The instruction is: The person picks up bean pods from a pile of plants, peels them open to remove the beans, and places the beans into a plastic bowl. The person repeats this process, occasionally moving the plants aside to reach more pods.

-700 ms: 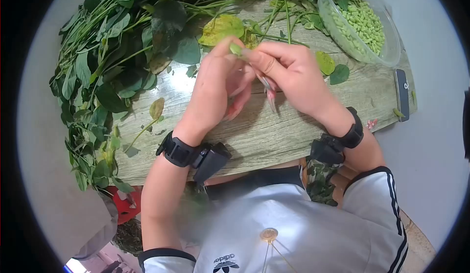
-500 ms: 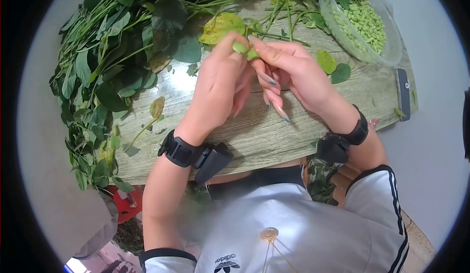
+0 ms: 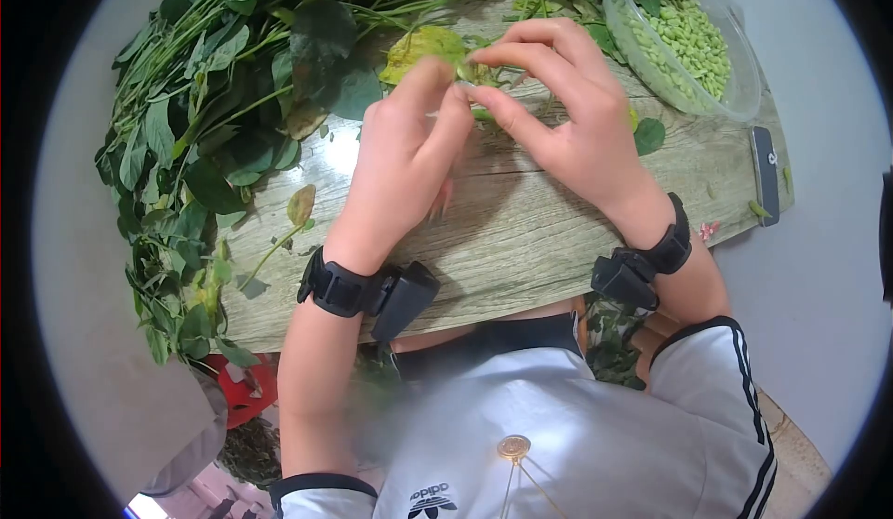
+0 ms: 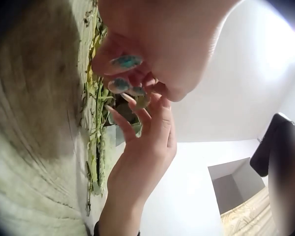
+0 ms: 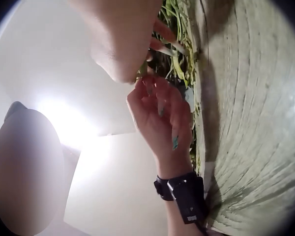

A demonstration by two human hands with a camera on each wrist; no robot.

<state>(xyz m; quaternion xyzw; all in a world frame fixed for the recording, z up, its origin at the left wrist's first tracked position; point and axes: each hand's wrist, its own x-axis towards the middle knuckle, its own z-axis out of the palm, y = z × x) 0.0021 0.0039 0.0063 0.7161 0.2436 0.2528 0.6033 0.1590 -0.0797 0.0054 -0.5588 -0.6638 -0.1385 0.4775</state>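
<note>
Both hands meet above the far part of the table, fingertips together around a small green pod (image 3: 464, 71) (image 5: 142, 70). The left hand (image 3: 400, 161) (image 5: 164, 118) pinches it between thumb and index finger; its other fingers are curled beneath. From the other side the right hand (image 3: 586, 128) (image 4: 140, 160) holds the pod at the tips of thumb and fingers. Fingertips partly cover the pod, and the left index finger is blurred. A yellow-green leaf (image 3: 419, 49) lies just behind the left fingers.
Leafy stalks (image 3: 209, 82) heap along the table's left and back. A clear tub (image 3: 750, 100) of shelled green beans (image 3: 693, 45) stands at back right, a dark phone-like object (image 3: 766, 175) near the right edge. A small leafy sprig (image 3: 270, 254) lies on the wooden table (image 3: 521, 249).
The right hand has turned, its fingers raised and spread above the thumb instead of hanging below. The left fingers have shifted slightly, and the green piece is now more covered.
</note>
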